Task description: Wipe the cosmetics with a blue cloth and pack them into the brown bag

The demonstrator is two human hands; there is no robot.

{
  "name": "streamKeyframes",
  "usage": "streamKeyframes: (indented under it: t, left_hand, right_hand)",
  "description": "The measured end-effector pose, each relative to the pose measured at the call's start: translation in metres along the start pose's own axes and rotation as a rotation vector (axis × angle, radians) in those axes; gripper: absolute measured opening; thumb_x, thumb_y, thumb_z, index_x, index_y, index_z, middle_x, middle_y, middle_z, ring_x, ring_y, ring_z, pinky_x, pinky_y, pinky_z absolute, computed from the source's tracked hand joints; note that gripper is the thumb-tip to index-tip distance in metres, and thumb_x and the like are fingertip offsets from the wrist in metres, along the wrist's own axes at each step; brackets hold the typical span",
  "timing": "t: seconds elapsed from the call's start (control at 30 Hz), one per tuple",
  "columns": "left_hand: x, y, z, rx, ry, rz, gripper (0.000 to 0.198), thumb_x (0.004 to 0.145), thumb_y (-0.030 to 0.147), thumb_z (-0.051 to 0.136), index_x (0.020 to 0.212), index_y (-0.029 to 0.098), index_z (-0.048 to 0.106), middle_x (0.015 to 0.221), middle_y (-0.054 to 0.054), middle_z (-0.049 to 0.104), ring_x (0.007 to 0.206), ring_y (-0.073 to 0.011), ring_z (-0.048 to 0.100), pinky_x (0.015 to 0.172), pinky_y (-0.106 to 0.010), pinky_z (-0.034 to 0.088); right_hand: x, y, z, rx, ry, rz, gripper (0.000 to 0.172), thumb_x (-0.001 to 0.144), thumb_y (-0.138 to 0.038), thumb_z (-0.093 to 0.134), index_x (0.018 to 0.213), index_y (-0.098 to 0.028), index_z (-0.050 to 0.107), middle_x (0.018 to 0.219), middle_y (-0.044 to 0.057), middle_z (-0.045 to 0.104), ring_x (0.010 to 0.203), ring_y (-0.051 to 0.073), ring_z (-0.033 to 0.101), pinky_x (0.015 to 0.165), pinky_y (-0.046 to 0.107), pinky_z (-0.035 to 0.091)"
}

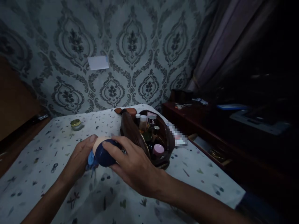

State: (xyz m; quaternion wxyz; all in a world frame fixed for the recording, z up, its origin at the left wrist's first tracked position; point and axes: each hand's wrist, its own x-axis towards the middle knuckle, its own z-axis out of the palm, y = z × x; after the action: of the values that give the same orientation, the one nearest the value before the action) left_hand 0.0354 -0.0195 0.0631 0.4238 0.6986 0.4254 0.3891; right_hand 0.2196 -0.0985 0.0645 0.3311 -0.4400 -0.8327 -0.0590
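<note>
Dim room, patterned wallpaper.
A grey damask wall [130, 46] bears a small white card [98, 62]. A curtain [217, 46] hangs at right above a dark wooden cabinet [187, 116]. A speckled white tablecloth [35, 161] catches the faint light.

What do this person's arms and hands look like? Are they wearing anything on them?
Nothing is worn on either. The left hand and the right hand are bare, without gloves, and both arms are uncovered as far as the picture's lower edge, with no sleeve showing. No ring, watch or bracelet can be seen on the fingers or wrists, though the room is dim and fine details could be missed.
</note>
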Motion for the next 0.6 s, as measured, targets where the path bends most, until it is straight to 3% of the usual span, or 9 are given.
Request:
streamKeyframes:
  t: [0.17,0.3,0.47,0.6]
  left_hand:
    - [0.031,0.036,0.032,-0.157,0.027,0.066,0.041,0.091,0.055,0.049,0.069,0.021,0.049,0.052,0.004,0.050,0.044,-0.0116,0.045,0.040,-0.022,0.038]
    - [0.051,0.049,0.056,0.088,-0.012,0.303,0.036,0.093,0.051,0.048,0.075,0.020,0.055,0.063,0.003,0.053,0.057,-0.0130,0.050,0.054,-0.023,0.041]
    - [0.065,0.050,0.070,0.535,-0.195,0.598,0.032,0.097,0.041,0.044,0.108,0.022,0.067,0.105,-0.006,0.072,0.094,-0.0220,0.067,0.076,-0.027,0.048]
    - [0.072,0.040,0.075,0.720,-0.329,0.704,0.033,0.099,0.034,0.041,0.114,0.025,0.068,0.116,-0.006,0.071,0.092,-0.0206,0.070,0.075,-0.026,0.049]
  right_hand:
    - [0.012,0.036,-0.053,0.187,0.140,0.088,0.055,0.086,-0.024,0.070,0.136,-0.020,0.049,0.128,0.012,0.060,0.116,0.024,0.061,0.095,0.036,0.052]
    - [0.014,0.073,-0.081,0.240,0.234,0.245,0.051,0.077,-0.027,0.076,0.124,-0.018,0.057,0.118,0.007,0.066,0.107,0.023,0.064,0.092,0.034,0.048]
    - [0.011,0.104,-0.098,0.160,0.146,0.391,0.043,0.077,-0.026,0.074,0.116,-0.016,0.058,0.101,0.003,0.068,0.090,0.019,0.063,0.079,0.030,0.045]
    - [0.014,0.117,-0.097,-0.065,-0.007,0.377,0.043,0.080,-0.025,0.074,0.118,-0.013,0.055,0.112,0.010,0.065,0.100,0.023,0.062,0.082,0.031,0.043]
